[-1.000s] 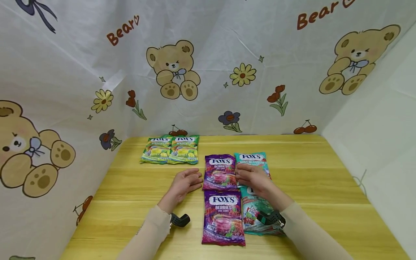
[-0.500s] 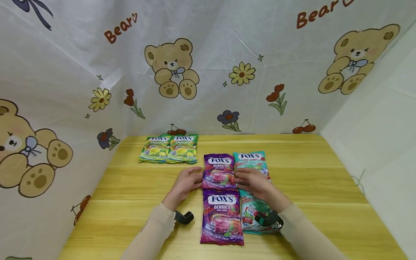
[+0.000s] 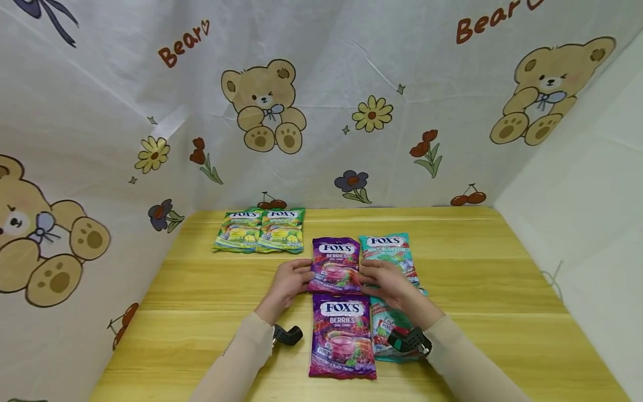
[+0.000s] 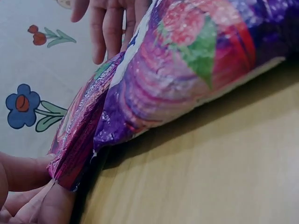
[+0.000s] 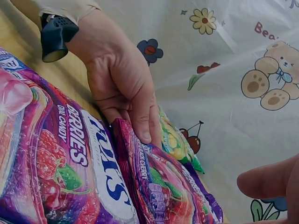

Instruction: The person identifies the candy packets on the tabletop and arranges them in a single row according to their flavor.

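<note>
In the head view, a purple Fox's Berries candy bag (image 3: 335,262) lies between my two hands. My left hand (image 3: 290,283) pinches its near left corner, thumb on top; the left wrist view shows this pinched corner (image 4: 65,170) close up. My right hand (image 3: 385,282) is at the bag's right edge with extended fingers. Its thumb (image 5: 266,181) stands apart from the bag in the right wrist view. A second purple Berries bag (image 3: 342,340) lies just nearer. Teal Mint Blossom bags (image 3: 392,251) lie to the right, the nearer one partly hidden beneath my right hand and wrist.
Two green Fox's Springtea bags (image 3: 281,231) overlap at the back left of the wooden table (image 3: 467,273). A bear-print cloth (image 3: 321,162) hangs behind the table and along its left side. Black wrist cameras (image 3: 287,335) sit on both wrists.
My left hand has come in to the upper Berries bag and taken its left corner. The right hand has shifted slightly left, and that bag has shifted a little left too.
</note>
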The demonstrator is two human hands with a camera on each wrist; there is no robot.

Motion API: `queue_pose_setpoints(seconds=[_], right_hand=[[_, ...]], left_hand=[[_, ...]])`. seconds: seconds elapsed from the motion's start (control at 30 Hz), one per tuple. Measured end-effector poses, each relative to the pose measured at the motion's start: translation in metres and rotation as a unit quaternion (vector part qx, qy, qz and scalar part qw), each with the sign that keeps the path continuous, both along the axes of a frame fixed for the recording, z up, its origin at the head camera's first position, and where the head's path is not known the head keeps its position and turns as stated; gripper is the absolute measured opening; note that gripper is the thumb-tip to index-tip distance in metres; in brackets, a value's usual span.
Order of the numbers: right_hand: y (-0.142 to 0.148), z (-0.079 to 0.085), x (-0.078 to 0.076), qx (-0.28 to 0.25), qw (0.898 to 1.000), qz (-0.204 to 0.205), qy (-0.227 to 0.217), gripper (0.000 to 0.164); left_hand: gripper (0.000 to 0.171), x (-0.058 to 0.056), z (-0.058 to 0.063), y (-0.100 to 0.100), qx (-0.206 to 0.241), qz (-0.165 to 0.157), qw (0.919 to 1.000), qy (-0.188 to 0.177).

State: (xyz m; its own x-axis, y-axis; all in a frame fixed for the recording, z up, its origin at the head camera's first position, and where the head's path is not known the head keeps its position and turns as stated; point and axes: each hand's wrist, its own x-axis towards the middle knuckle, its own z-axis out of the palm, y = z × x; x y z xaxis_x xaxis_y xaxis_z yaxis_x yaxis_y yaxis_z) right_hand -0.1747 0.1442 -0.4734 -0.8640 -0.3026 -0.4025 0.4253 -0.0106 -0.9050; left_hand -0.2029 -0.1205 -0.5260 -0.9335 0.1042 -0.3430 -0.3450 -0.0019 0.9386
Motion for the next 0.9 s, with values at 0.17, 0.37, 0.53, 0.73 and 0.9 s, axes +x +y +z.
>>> queue_pose_setpoints(seconds=[0.17,0.37,0.53,0.73,0.9], right_hand=[[-0.003,-0.001,0.002,-0.002,1.0,-0.005,-0.001,0.057],[-0.008,0.0,0.004,0.02,1.0,-0.014,0.003,0.053],[-0.011,0.003,0.003,0.021,1.0,0.005,0.016,0.057],[-0.015,0.003,0.001,0.005,1.0,0.001,0.023,0.06],[-0.021,-0.003,0.001,-0.019,0.999,-0.04,0.01,0.063]], left_hand=[[0.045,-0.001,-0.001,-0.003,-0.016,0.005,0.9998,0.006],[0.046,-0.001,-0.002,-0.003,-0.019,-0.001,0.9998,-0.003],[0.047,-0.002,-0.002,-0.005,-0.001,-0.012,0.9999,-0.01],[0.048,-0.002,-0.002,-0.007,0.018,-0.025,0.9993,-0.021],[0.049,-0.002,-0.004,-0.005,0.043,-0.032,0.9983,-0.023]])
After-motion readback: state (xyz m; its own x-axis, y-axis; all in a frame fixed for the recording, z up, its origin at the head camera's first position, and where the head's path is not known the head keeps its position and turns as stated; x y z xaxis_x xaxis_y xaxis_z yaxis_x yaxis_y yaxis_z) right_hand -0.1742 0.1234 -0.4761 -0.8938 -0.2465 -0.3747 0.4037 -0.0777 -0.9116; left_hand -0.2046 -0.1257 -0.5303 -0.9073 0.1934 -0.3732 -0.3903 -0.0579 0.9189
